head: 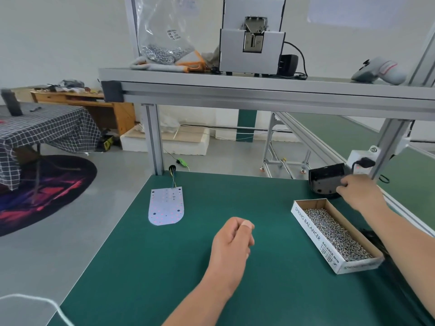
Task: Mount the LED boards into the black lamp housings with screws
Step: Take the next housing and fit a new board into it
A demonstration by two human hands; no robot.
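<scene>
Left hand (pixel 231 241) fisted, contents hidden, above matte green mat (pixel 141 267); right hand (pixel 360 194) around curved black housing (pixel 326 182).

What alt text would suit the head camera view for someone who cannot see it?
A person's right hand grips a black lamp housing at the far right of a green workbench, the left hand loosely curled mid-table. A white LED board lies left; an open box of screws sits right.

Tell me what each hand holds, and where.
Right hand grips the black lamp housing by its right edge. Left hand is curled; contents cannot be told.
</scene>
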